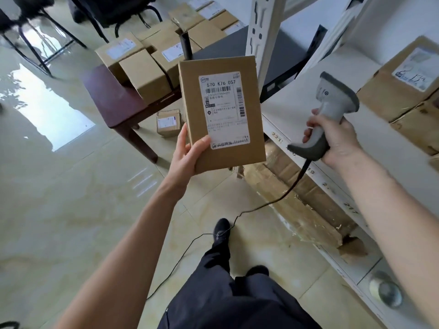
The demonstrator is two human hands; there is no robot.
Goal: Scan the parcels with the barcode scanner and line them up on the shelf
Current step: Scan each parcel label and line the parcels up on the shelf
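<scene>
Cardboard parcel [222,112], lower corner behind left hand [190,150]

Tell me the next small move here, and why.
Probably swing the grey handheld barcode scanner, gripped by the right hand, toward the white label on the brown cardboard parcel held up by the left hand: its head points away from the label.

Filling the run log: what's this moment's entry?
left hand: holds parcel | right hand: grips scanner | label faces camera
</scene>
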